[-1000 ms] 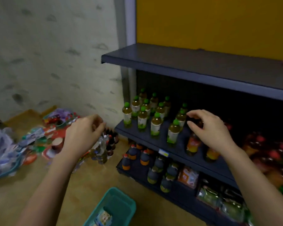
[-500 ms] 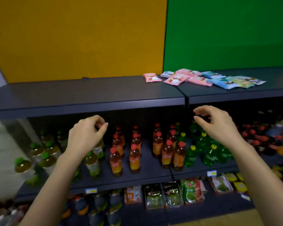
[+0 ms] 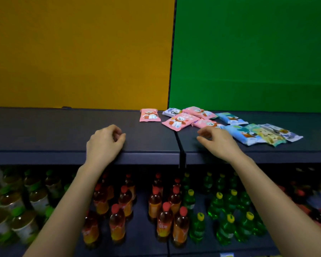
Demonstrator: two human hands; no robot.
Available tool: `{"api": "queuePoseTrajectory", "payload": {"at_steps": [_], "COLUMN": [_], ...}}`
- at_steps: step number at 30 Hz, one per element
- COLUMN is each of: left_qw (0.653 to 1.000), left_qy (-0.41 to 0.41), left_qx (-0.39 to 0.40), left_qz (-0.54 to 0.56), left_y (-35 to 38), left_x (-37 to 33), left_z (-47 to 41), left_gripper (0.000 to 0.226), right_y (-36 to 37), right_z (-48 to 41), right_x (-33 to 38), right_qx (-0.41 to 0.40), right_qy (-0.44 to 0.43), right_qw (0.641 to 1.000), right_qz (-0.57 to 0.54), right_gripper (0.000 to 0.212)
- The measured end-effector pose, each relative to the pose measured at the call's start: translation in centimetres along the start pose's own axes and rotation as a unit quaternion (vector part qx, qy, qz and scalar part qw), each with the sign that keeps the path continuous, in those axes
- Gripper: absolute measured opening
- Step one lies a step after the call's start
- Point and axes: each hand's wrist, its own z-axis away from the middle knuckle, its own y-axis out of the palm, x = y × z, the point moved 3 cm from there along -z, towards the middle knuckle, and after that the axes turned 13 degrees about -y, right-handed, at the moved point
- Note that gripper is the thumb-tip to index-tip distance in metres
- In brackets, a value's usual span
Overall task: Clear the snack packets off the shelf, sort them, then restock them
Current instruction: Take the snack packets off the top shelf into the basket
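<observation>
Several snack packets lie flat on the dark top shelf (image 3: 44, 130). One pink packet (image 3: 149, 115) lies alone at the left of the group, a second pink packet (image 3: 180, 121) sits nearest the shelf seam, and blue and pale green packets (image 3: 256, 135) overlap at the right. My left hand (image 3: 105, 143) hovers over the shelf's front edge, fingers curled and holding nothing. My right hand (image 3: 216, 140) is just in front of the pink packets, fingers loosely spread, with nothing in it.
Behind the shelf stand an orange panel (image 3: 78, 52) and a green panel (image 3: 252, 52). The shelf below holds green-capped tea bottles (image 3: 22, 216), red-capped orange drink bottles (image 3: 163, 217) and yellow-capped green bottles (image 3: 228, 225).
The view swung from the floor and shelf end up to the top shelf. Both hands rose from the bottle shelf to the top shelf's front edge, close to the packets.
</observation>
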Motion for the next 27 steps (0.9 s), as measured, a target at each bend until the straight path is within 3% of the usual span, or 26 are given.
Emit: {"api": "queuePoseTrajectory", "payload": {"at_steps": [4,10,16,20,23,27], "left_qw": [0.997,0.980,0.969,0.971,0.972,0.960], "left_qy": [-0.030,-0.059,-0.127,-0.114,-0.101,-0.160], "left_qx": [0.049,0.168,0.207,0.194,0.192,0.230], "left_qz": [-0.042,-0.094,-0.050,-0.079,-0.090,-0.013], "left_y": [3.9,8.6,12.0,14.5,16.0,16.8], "left_x": [-1.1,-2.3,-3.7,-5.2,-6.3,-6.5], "left_z": [-4.1,-11.1,-14.9,-16.3,-16.9,-18.1], "left_gripper": [0.024,0.043,0.072,0.088,0.092,0.088], "right_y": [2.2,3.5,4.7,6.1,6.8,6.8], "right_z": [-4.4,-9.4,-12.7,-14.1,-14.5,-14.7], "right_x": [-1.0,-1.4,0.1,0.4,-0.1,-1.0], "right_qx": [0.071,0.080,0.091,0.086,0.054,0.027], "right_qy": [0.030,0.107,0.144,0.151,0.150,0.161], "right_qw": [0.997,0.991,0.981,0.979,0.984,0.986], "right_qz": [0.019,0.028,0.089,0.102,0.085,0.033], "right_gripper": [0.033,0.056,0.079,0.083,0.083,0.089]}}
